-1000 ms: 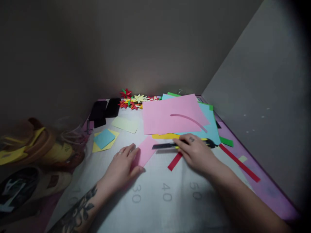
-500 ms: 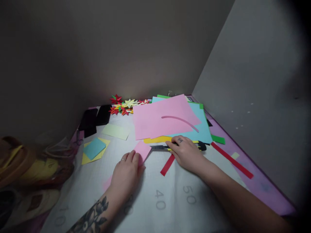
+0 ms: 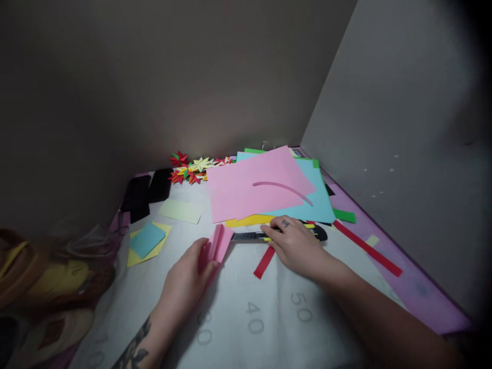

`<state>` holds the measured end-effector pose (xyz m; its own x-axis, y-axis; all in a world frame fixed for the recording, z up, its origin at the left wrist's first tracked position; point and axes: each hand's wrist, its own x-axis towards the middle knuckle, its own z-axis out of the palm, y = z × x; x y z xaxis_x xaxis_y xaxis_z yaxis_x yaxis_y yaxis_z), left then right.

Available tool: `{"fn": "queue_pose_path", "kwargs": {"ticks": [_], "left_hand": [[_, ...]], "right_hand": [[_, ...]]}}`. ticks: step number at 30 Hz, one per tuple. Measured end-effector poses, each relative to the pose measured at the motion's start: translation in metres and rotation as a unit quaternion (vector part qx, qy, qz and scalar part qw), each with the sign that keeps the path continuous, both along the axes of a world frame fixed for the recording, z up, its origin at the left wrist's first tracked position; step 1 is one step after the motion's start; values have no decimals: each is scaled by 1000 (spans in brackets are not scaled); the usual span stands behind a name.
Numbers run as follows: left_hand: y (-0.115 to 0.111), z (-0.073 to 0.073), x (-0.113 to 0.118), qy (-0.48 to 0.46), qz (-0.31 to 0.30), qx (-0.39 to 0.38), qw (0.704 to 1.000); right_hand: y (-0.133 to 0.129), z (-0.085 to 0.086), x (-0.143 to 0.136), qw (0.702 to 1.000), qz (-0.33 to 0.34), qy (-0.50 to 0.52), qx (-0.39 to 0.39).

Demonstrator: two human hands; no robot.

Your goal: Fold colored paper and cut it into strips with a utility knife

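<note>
Left hand (image 3: 184,279) has its thumb and fingers closed on the folded pink paper (image 3: 225,243), crease showing, just above the surface (image 3: 280,328) or on it, can't tell which. Right hand (image 3: 298,247) has its fingers wrapped around the black-and-yellow cutter knife (image 3: 246,236), blade pointing left, tip at the pink paper's right edge; contact unclear. Red strip (image 3: 264,262) lies just below the knife, partly under the right hand. Yellow paper (image 3: 248,221) sits beyond the knife, partly under the large pink sheet (image 3: 246,192), which overlaps the blue sheet (image 3: 323,197). Curved pink strip (image 3: 284,188) on top of the large sheet. Long red strip (image 3: 369,249) off to the right, green strip (image 3: 344,215) near it. Left side: blue square (image 3: 147,240) on yellow square (image 3: 163,243), pale green paper (image 3: 181,210) beyond. Folded paper stars (image 3: 200,165) at the back, near two dark flat items (image 3: 160,185).
</note>
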<state>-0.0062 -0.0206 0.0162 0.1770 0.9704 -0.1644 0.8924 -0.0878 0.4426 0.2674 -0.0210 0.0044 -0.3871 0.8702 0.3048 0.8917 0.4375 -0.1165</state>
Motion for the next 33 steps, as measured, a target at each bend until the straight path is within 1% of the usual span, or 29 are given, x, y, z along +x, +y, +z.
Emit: {"fn": "queue_pose_path", "kwargs": {"ticks": [3, 6, 8, 10, 14, 16, 18, 21, 23, 25, 29, 33], "left_hand": [[-2, -4, 0, 22, -20, 40, 999], [-4, -9, 0, 48, -87, 86, 991], [-6, -12, 0, 71, -116, 93, 986], [-7, -14, 2, 79, -112, 97, 986], [-7, -16, 4, 69, -76, 107, 989], [-6, -16, 4, 62, -74, 99, 990], [-5, -15, 2, 40, -84, 95, 991], [-4, -14, -2, 16, -109, 117, 987], [-5, -14, -2, 28, -132, 123, 983], [-7, -15, 0, 50, -140, 114, 982], [-8, -18, 4, 62, -96, 112, 987], [-6, -18, 4, 48, -87, 99, 990]], "right_hand": [[0, 0, -1, 1000, -4, 0, -10], [0, 1, -2, 1000, -2, 4, -14], [-1, 1, -3, 1000, 2, 8, -16], [-1, 2, -3, 1000, 6, 12, -15], [-2, 3, -4, 1000, 13, 21, -13], [-3, 3, -3, 1000, 14, 25, -13], [-3, 3, -3, 1000, 13, 25, -12], [-2, 3, -2, 1000, 12, 24, -13], [-2, 3, -2, 1000, 13, 24, -15], [-2, 2, -2, 1000, 13, 25, -13], [-2, 2, -3, 999, 17, 27, -7], [-3, 3, -2, 1000, 15, 23, -12]]}}
